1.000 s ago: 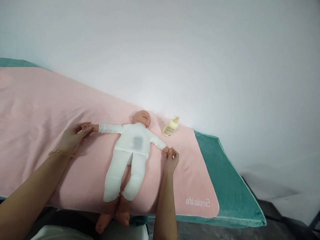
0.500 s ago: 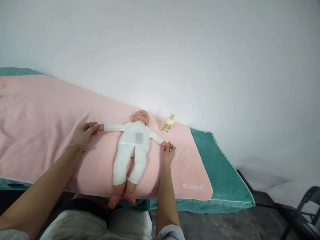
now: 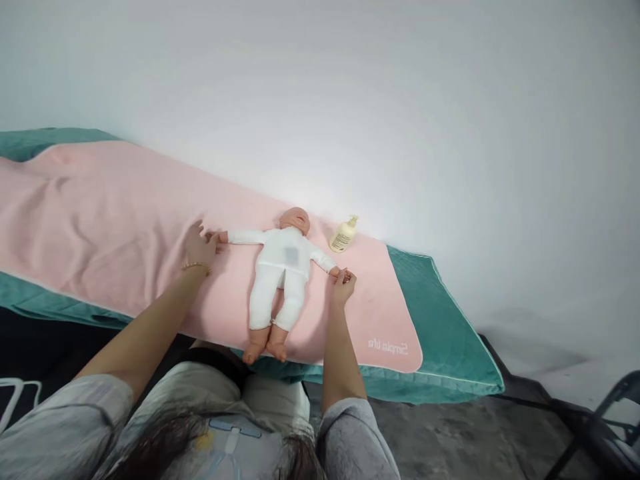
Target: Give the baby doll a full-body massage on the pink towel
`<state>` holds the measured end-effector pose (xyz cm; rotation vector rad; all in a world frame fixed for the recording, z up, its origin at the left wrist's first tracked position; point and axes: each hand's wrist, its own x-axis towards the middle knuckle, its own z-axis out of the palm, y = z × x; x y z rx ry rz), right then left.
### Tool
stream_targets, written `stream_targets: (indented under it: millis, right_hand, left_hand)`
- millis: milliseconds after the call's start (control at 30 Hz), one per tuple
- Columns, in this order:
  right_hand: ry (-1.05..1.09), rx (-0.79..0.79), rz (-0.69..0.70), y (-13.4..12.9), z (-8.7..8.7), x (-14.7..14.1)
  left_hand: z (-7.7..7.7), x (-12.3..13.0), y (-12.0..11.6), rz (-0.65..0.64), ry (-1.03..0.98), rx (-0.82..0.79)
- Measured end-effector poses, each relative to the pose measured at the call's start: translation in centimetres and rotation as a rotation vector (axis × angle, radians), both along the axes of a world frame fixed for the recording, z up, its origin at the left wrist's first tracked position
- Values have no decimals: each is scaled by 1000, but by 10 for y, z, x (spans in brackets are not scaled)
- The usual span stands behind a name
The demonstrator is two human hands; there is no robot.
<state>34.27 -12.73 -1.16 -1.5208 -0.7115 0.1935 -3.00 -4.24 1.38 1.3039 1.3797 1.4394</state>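
A baby doll (image 3: 285,257) in a white top and white trousers lies on its back, arms stretched out to both sides and bare feet toward me. My left hand (image 3: 200,247), with a bracelet at the wrist, holds the doll's hand on the left side between thumb and fingers; one finger sticks up apart. On the other side, my right hand (image 3: 343,285) pinches the doll's other hand, its fingers closed around the small fingers. A pale yellow pump bottle (image 3: 343,235) stands by the doll's head, touched by neither hand.
Beneath the doll is a pink blanket (image 3: 390,313) with white lettering, wrinkled at the left. It covers a green padded table (image 3: 450,333) set against a white wall (image 3: 350,100). A dark folding chair (image 3: 605,427) stands at the lower right.
The view has shifted, so the doll and bottle appear higher and further right. My left fingers have spread a little at the doll's hand. My right hand keeps its pinch.
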Motion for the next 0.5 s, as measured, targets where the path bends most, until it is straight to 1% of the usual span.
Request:
stream_targets:
  millis: [67,133,167,200,233,267,300,367,400,467,500]
  right_hand:
    - [-4,-3,2,-1,0,0]
    - [-9,-3,2,-2,0,-1]
    - [-11,-3,0,-2,1,-1]
    - [-13,-2,-2,-2,1,-1]
    - [-15,-2,-4,-2,1,-1]
    - [-17,-2,-6,-2,1,-1]
    - [-18,-1,-9,-2,1,-1]
    - [-20,0,-12,-2,2,-2]
    - [-21,0,-12,-2,2,-2]
    - [-20,2,-10,-3,2,-2]
    - [-19,4,-7,-3,2,-2]
  left_hand:
    - [5,3,-12,93,38,59]
    - [8,9,-29,143,58,118]
    - [7,13,-40,150,63,142]
    - [4,16,-52,130,76,164]
    - [-1,19,-66,111,91,181]
    - [-9,21,-82,70,122,209]
    - [-18,23,-99,2,208,274]
    - [-41,23,-132,-194,328,411]
    - [-52,22,-147,-297,362,514]
    - [-72,21,-171,-525,394,686]
    - [-79,22,-180,-601,424,714]
